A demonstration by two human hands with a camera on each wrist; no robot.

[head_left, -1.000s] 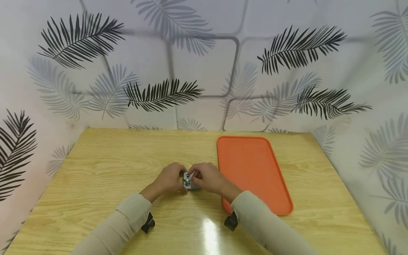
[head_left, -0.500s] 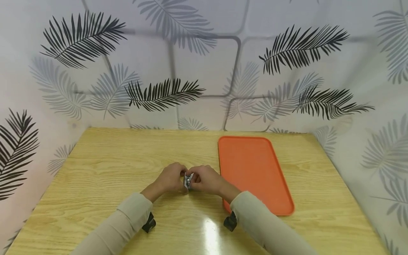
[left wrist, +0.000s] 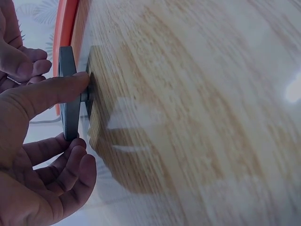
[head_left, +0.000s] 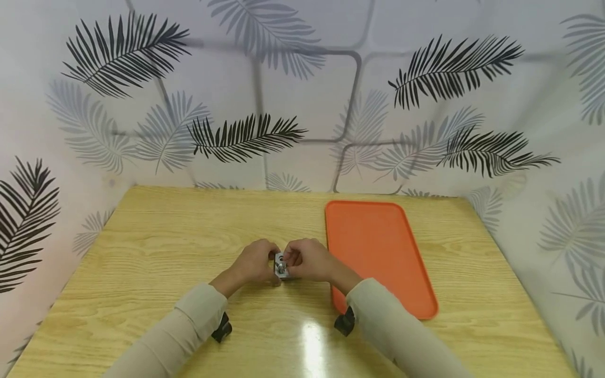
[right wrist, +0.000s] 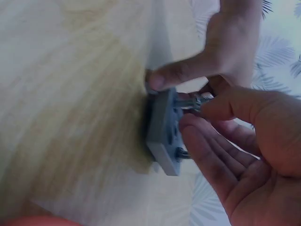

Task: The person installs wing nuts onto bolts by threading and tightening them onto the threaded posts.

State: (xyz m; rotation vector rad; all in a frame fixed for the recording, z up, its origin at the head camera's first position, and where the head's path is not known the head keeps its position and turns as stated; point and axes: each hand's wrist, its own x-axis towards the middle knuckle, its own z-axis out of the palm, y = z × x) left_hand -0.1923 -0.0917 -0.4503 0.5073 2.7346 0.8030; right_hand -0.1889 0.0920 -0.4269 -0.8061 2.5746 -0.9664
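A small grey metal plate (right wrist: 162,134) with bolts standing out of one face lies between both hands, low over the wooden table; from these views I cannot tell how much of it touches the wood. My left hand (head_left: 255,262) grips the plate by its edges, thumb on the near side and fingers on the far side. With thumb and index finger my right hand (head_left: 313,260) pinches the end of one threaded bolt (right wrist: 188,102). A second bolt (right wrist: 182,154) sticks out beside the right fingers. Whether a nut sits at the pinched end is blurred.
An orange-red tray (head_left: 378,247) lies on the wooden table (head_left: 198,226) just right of the right hand, under part of the right forearm. A leaf-patterned wall covering (head_left: 302,94) borders the table at the back and sides.
The right fingers have turned and shifted at the bolt, showing more of the plate than half a second ago. The left hand keeps its grip on the plate.
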